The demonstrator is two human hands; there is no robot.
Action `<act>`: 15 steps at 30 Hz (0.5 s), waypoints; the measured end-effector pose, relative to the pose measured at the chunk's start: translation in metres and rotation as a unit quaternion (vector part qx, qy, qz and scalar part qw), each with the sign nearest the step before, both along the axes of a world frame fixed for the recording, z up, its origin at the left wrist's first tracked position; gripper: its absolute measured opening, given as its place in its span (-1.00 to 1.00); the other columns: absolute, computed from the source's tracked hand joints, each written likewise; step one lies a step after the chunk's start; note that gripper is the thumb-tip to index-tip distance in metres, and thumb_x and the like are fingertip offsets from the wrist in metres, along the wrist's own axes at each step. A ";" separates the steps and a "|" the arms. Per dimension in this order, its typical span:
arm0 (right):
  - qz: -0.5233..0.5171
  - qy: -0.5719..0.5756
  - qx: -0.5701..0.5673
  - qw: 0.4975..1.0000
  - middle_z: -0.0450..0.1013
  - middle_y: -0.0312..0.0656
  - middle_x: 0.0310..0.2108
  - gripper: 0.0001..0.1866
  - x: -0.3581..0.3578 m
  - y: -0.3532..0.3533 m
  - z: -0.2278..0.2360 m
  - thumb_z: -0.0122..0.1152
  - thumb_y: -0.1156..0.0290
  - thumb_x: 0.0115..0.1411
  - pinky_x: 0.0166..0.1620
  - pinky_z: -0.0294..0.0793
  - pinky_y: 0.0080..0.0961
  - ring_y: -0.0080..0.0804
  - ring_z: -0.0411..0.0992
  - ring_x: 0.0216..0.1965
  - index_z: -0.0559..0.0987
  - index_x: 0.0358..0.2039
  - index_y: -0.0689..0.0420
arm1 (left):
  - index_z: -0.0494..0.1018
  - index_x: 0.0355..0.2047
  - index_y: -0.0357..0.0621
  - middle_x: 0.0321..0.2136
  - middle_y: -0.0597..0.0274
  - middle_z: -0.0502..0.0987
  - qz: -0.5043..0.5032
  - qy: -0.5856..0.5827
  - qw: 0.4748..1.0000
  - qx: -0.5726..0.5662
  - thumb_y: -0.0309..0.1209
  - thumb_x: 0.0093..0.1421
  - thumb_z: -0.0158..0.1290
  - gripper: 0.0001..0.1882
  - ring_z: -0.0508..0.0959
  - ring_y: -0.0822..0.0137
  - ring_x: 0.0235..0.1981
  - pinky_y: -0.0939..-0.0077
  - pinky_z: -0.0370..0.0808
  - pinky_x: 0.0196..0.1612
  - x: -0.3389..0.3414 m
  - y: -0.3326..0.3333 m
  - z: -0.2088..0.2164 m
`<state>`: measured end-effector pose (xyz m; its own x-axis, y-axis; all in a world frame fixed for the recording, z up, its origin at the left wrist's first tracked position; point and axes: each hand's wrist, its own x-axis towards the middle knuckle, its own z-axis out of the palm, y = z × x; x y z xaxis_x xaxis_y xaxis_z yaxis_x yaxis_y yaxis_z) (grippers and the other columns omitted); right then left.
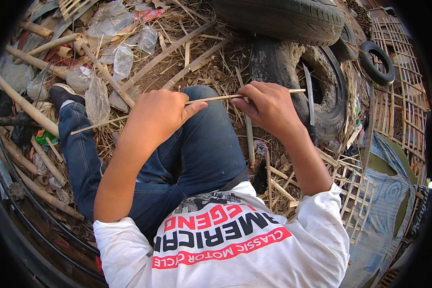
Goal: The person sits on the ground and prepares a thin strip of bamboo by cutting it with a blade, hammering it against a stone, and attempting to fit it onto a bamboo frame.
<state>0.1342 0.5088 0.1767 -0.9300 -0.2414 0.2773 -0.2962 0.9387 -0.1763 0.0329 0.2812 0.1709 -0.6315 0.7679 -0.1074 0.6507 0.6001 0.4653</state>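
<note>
A thin, pale bamboo strip (217, 98) runs crosswise above my bent knee. My left hand (157, 114) is closed round it, thumb stretched along the strip, and one end sticks out to the left past my wrist. Farther right, my right hand (270, 106) pinches the same strip between thumb and fingers, with the other end showing beyond the knuckles. Just right of that hand, a long knife (310, 96) stands blade up against a worn tyre (338, 108), its dark handle low beside my forearm.
Bamboo poles (31, 60), clear plastic bags (122, 61) and dry straw litter the ground at left and ahead. Another tyre (293, 21) lies at the top, a small one (378, 63) farther right. Woven bamboo lattices (353, 192) and blue denim cloth (386, 192) lie at right.
</note>
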 end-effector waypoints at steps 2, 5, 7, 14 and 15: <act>0.015 0.018 -0.011 1.000 0.39 -0.22 -0.63 -0.73 -0.010 -0.007 -0.013 0.29 0.23 0.10 -0.51 0.40 -0.34 -0.21 0.44 -0.58 0.45 -0.54 0.11 | 0.52 -0.58 -0.30 -0.66 -0.16 0.47 0.015 -0.028 0.999 0.006 0.11 0.25 -0.08 -0.36 0.53 -0.15 -0.50 0.06 0.43 -0.39 -0.001 -0.009 -0.013; 0.004 -0.011 -0.008 1.000 0.40 -0.22 -0.64 -0.69 -0.015 -0.015 -0.043 0.24 0.18 0.15 -0.51 0.39 -0.32 -0.19 0.43 -0.60 0.45 -0.56 0.11 | 0.53 -0.58 -0.31 -0.65 -0.18 0.47 0.035 -0.076 0.997 0.000 0.12 0.24 -0.09 -0.34 0.53 -0.17 -0.49 0.05 0.43 -0.37 -0.002 -0.018 -0.042; -0.010 -0.055 -0.015 0.998 0.42 -0.21 -0.64 -0.68 -0.013 -0.021 -0.068 0.21 0.16 0.16 -0.51 0.39 -0.30 -0.18 0.44 -0.59 0.45 -0.56 0.11 | 0.53 -0.58 -0.32 -0.63 -0.19 0.48 0.055 -0.108 0.993 -0.013 0.13 0.24 -0.09 -0.33 0.52 -0.18 -0.48 0.04 0.43 -0.36 0.003 -0.021 -0.071; -0.024 -0.144 -0.044 0.988 0.47 -0.19 -0.60 -0.69 0.009 -0.036 -0.139 0.20 0.16 0.16 -0.48 0.41 -0.28 -0.14 0.46 -0.55 0.46 -0.54 0.11 | 0.52 -0.60 -0.32 -0.60 -0.22 0.49 0.119 -0.219 0.966 -0.063 0.13 0.23 -0.08 -0.33 0.53 -0.21 -0.42 0.01 0.45 -0.32 0.041 -0.030 -0.144; -0.023 -0.140 -0.050 0.989 0.47 -0.19 -0.60 -0.70 0.009 -0.036 -0.143 0.21 0.16 0.16 -0.48 0.41 -0.28 -0.15 0.46 -0.54 0.46 -0.54 0.11 | 0.52 -0.59 -0.32 -0.60 -0.22 0.49 0.125 -0.210 0.968 -0.060 0.13 0.23 -0.07 -0.33 0.53 -0.21 -0.42 0.02 0.45 -0.32 0.043 -0.031 -0.146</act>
